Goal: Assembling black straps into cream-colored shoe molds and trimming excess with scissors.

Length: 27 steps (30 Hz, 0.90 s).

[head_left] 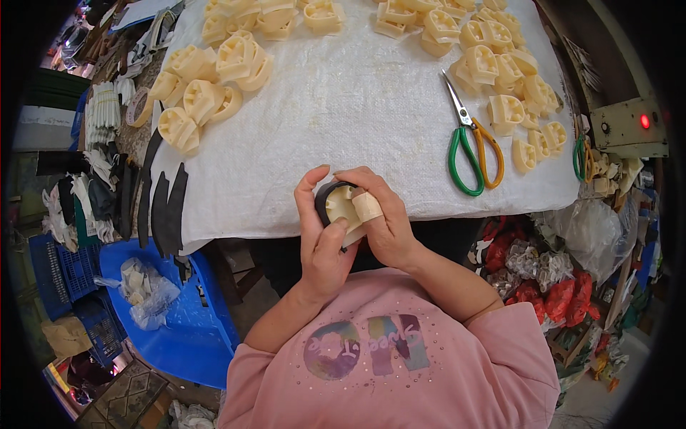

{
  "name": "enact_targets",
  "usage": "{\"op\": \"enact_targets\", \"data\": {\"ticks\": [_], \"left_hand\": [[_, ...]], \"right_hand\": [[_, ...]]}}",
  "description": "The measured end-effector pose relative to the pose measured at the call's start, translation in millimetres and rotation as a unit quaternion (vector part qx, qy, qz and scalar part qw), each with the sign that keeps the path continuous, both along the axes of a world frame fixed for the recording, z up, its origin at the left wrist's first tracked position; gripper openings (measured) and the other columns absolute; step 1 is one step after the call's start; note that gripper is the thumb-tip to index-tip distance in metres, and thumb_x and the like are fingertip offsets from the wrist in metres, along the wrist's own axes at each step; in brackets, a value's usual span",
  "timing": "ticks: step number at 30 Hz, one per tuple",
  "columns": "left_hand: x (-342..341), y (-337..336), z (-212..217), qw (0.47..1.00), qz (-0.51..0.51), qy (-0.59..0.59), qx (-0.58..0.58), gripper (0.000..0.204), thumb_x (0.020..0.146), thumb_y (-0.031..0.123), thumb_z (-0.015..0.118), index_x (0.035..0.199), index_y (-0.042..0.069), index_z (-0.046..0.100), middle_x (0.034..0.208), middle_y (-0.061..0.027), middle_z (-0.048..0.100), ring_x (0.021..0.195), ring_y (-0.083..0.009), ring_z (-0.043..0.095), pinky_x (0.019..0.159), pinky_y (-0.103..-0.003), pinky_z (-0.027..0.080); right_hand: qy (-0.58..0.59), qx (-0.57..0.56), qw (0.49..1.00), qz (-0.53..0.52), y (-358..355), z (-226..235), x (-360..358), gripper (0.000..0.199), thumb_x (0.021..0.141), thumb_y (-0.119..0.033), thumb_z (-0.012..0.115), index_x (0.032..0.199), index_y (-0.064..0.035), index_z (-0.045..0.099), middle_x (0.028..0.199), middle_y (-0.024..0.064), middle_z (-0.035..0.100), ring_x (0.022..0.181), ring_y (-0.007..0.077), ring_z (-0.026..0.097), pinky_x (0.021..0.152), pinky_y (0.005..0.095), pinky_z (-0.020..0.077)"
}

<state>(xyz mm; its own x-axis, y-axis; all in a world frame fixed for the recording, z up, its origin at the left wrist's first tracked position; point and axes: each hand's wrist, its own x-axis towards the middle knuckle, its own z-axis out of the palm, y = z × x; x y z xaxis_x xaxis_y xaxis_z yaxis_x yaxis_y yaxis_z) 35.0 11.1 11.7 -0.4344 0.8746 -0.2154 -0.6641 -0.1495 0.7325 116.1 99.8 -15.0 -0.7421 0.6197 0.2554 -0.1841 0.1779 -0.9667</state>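
Observation:
Close in front of my body, both hands hold a cream moulded plastic piece (339, 206) with a hollow inside. A black strip (322, 200) curves round its far left edge. My left hand (321, 247) is closed on the left side, its thumb pressed into the hollow and its index finger along the strip. From the right, my right hand (389, 225) grips the piece, fingers curled over the far end. Beige tape (368, 206) wraps a digit of that hand. The underside of the piece is hidden by my palms.
Scissors (468, 129) with green and orange handles lie on the white woven cover (343, 121). Cream pieces pile up at far left (239, 61) and far right (493, 57). Black strips (168, 211) hang over the left edge. A blue chair (179, 343) stands left; red bags (572, 297) sit right.

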Motion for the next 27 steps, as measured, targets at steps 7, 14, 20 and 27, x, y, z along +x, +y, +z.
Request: {"op": "enact_targets", "data": {"ticks": [7, 14, 20, 27], "left_hand": [[-19, -7, -10, 0.983, -0.025, 0.179, -0.016, 0.073, 0.092, 0.042, 0.046, 0.144, 0.01, 0.006, 0.119, -0.0158, 0.044, 0.107, -0.0215, 0.049, 0.091, -0.036, 0.042], [-28, 0, -9, 0.816, -0.022, 0.575, -0.05, 0.073, 0.078, 0.037, 0.073, 0.129, -0.004, 0.04, 0.109, -0.0193, 0.049, 0.099, -0.0311, 0.052, 0.083, -0.039, 0.044], [-30, -5, 0, 0.85, -0.014, 0.518, -0.094, 0.065, 0.058, -0.004, 0.078, 0.118, 0.0, 0.052, 0.106, -0.0108, 0.053, 0.099, -0.0194, 0.056, 0.083, -0.031, 0.048], [-27, 0, 6, 0.737, 0.053, 0.674, -0.016, 0.061, 0.051, -0.004, 0.078, 0.109, 0.0, 0.059, 0.096, -0.0135, 0.059, 0.084, -0.0261, 0.059, 0.071, -0.031, 0.05]], "right_hand": [[-0.135, 0.171, 0.976, -0.029, 22, 33, 10, 0.047, 0.081, -0.025, 0.066, 0.118, -0.0011, 0.052, 0.101, 0.015, 0.055, 0.093, 0.0269, 0.056, 0.08, 0.0348, 0.0449], [-0.074, -0.079, 0.993, 0.052, 20, 16, 13, 0.046, 0.081, -0.023, 0.07, 0.117, 0.0008, 0.053, 0.095, 0.0102, 0.06, 0.076, 0.0142, 0.06, 0.062, 0.0285, 0.0485], [-0.078, -0.231, 0.966, 0.088, 38, 15, 12, 0.027, 0.091, -0.025, 0.055, 0.106, -0.0025, 0.061, 0.082, 0.0014, 0.055, 0.069, 0.0072, 0.049, 0.058, 0.022, 0.0404], [-0.123, -0.025, 0.983, 0.134, 52, 30, 11, 0.018, 0.085, -0.02, 0.061, 0.092, -0.0035, 0.062, 0.074, 0.0042, 0.062, 0.066, 0.0127, 0.058, 0.058, 0.0285, 0.0453]]}}
